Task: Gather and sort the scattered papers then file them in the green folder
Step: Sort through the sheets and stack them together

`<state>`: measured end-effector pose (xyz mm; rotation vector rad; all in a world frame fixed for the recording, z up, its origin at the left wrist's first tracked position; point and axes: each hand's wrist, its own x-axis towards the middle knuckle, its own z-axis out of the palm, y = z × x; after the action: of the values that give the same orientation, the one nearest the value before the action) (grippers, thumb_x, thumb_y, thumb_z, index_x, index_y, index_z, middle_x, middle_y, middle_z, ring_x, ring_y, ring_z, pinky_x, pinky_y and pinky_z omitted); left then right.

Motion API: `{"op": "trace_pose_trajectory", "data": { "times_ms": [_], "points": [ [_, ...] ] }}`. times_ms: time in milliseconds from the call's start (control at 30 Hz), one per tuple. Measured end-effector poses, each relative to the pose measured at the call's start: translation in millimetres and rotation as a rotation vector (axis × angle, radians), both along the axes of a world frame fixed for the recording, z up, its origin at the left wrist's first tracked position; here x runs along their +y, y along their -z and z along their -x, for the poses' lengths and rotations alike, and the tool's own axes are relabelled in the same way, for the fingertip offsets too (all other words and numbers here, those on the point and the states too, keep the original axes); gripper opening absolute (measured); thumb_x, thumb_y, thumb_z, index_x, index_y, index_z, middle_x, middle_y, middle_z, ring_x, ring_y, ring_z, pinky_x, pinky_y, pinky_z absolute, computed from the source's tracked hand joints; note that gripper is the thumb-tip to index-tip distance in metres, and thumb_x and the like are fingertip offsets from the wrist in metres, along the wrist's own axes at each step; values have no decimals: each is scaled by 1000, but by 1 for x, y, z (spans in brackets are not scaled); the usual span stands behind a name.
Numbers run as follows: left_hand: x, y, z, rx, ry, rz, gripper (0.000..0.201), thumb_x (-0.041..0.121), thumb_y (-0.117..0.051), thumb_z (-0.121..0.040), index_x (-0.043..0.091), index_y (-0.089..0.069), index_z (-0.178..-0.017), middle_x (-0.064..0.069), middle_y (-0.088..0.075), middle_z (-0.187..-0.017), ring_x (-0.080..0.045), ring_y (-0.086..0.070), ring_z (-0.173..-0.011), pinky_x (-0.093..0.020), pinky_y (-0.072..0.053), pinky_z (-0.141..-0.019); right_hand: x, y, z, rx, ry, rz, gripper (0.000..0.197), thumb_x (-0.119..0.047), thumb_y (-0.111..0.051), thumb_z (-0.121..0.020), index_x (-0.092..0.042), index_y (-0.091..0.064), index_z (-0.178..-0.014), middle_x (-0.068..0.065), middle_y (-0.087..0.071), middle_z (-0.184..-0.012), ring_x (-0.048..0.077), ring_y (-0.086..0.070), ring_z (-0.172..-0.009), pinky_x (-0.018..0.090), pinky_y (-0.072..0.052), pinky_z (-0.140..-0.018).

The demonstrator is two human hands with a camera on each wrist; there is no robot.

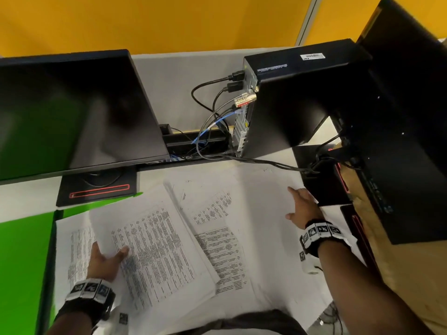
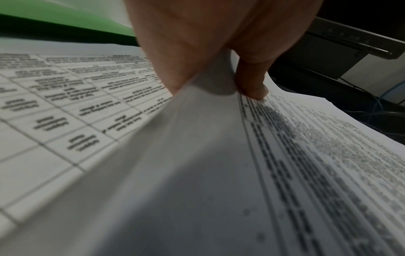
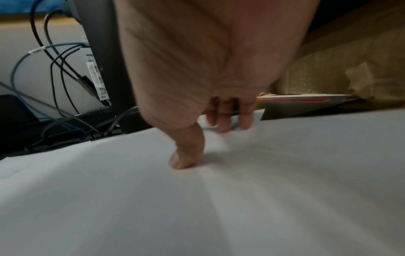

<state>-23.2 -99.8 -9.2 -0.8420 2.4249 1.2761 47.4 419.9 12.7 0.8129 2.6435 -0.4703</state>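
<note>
Printed and blank white papers lie overlapping across the desk. My left hand point(image 1: 108, 257) pinches the near-left edge of a stack of printed pages point(image 1: 159, 250), thumb on top and fingers underneath; in the left wrist view that hand point(image 2: 215, 86) lifts the stack's edge off a printed table sheet point(image 2: 65, 112). My right hand point(image 1: 300, 206) lies flat with fingers straight on blank sheets point(image 1: 261, 201) at the right; in the right wrist view that hand point(image 3: 203, 142) presses thumb and fingertips on the paper point(image 3: 219, 207). The green folder point(image 1: 24, 250) lies at the left, partly under the papers.
A dark monitor point(image 1: 72, 112) on a black base point(image 1: 96, 189) stands back left. A black computer case point(image 1: 290, 100) with hanging cables point(image 1: 212, 131) sits at the back middle. Another monitor point(image 1: 406, 117) and its base point(image 1: 324, 180) crowd the right, beside brown cardboard point(image 3: 328, 69).
</note>
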Motion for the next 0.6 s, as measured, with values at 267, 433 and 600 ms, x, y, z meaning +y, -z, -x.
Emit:
{"op": "trace_pose_trajectory", "data": {
  "times_ms": [267,433,600],
  "points": [
    [7,-12,-3,9,-4,-24,57,8,-73,-80,8,-41,-127,-20,-60,-117,-43,-58,-105,-55,-46,-91,-24,7,0,-118,461,-16,112,-56,-80,-64,-6,-21,-146,19,-19,-153,38,-22,-140,58,-34,-106],
    [15,-23,-5,18,-24,-25,56,3,-70,-82,3,-41,-130,-17,-57,-110,-38,-57,-102,-50,-44,-88,-18,6,-2,-161,436,15,121,-52,-85,-61,-2,-15,-147,21,-24,-153,39,-29,-138,52,-32,-109],
    [11,-21,-4,11,2,-14,57,6,-73,-79,5,-42,-127,-23,-59,-117,-42,-58,-104,-48,-46,-85,-18,2,-12,-105,461,44,102,-31,-87,-65,-16,-24,-144,17,-24,-147,42,-28,-134,54,-39,-100]
  ]
}}
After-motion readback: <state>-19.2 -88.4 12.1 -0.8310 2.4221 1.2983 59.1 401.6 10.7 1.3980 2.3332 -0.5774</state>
